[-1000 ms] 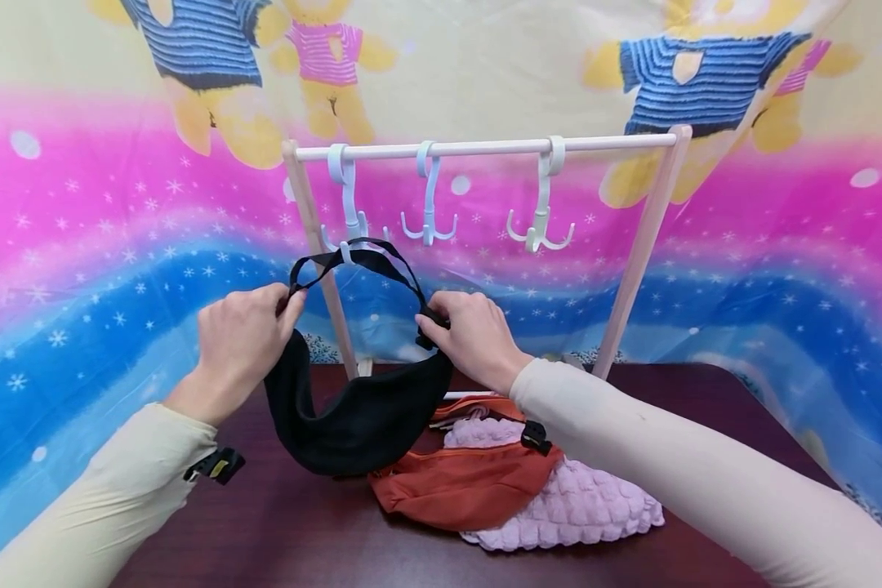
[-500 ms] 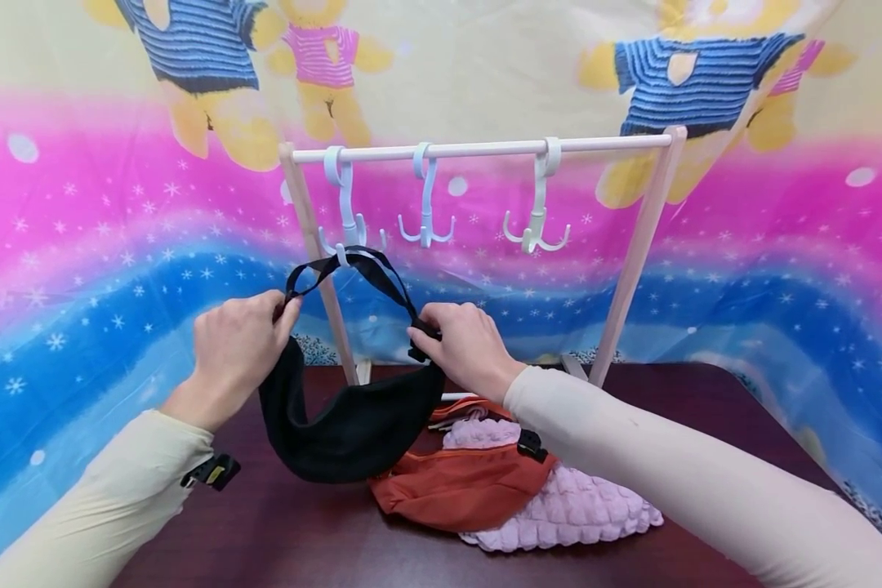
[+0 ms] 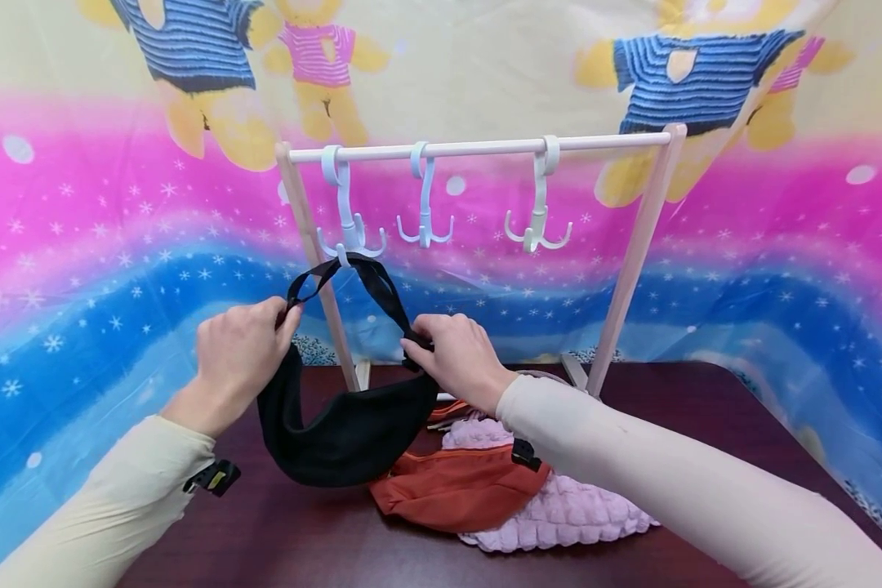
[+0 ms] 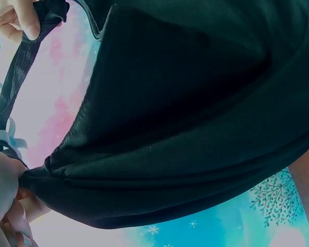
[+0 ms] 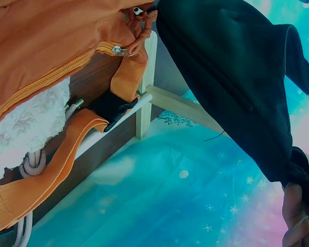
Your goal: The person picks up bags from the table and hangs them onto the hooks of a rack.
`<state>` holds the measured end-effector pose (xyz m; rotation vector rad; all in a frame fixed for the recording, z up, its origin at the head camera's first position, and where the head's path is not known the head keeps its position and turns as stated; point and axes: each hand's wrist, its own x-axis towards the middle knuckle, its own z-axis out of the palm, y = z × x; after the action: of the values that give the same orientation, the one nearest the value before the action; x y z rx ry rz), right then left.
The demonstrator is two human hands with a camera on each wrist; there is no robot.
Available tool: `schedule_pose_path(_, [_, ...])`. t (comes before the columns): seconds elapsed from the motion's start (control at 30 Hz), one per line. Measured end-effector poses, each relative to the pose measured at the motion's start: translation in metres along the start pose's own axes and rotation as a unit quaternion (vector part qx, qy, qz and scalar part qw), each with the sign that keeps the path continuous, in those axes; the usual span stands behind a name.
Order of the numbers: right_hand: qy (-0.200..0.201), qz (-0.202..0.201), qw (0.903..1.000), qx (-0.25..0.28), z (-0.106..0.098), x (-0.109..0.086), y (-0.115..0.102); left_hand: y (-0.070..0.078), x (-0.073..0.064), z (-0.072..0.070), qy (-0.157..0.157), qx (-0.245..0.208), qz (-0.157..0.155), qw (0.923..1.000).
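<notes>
Two hands (image 3: 238, 351) (image 3: 459, 355) hold a black bag (image 3: 345, 437), inside hidden.

In head view, tabletop's (image 3: 213, 547) near edge cut off; pink puffy cloth (image 3: 573, 514), toward that edge, partly covered by orange bag (image 3: 463, 490) and right sleeve (image 3: 632, 449); strap (image 3: 401, 318) partly hidden by right hand (image 3: 459, 355). In left wrist view, black bag (image 4: 170, 128), left hand (image 4: 5, 193) cropped.

Black bag (image 3: 345, 441) is smooth matt cloth, strap (image 4: 18, 77) flat woven webbing. Orange bag (image 3: 459, 490) also matt cloth, pink cloth (image 3: 559, 514) puffed and bumpy (plush-looking up close). Hooks (image 3: 540, 196) smooth plastic, rack (image 3: 637, 261) pale smooth wood, bench (image 3: 287, 531) slightly glossy.
</notes>
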<state>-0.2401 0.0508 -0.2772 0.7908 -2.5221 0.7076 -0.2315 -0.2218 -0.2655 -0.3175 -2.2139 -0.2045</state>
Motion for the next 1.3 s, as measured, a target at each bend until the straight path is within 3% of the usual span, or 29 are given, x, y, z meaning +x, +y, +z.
schedule_pose_path(1.3, [-0.022,-0.005,0.9995,0.021,0.009,-0.003,0.001,0.001,-0.007,0.012,-0.038,-0.009,-0.012,0.9992])
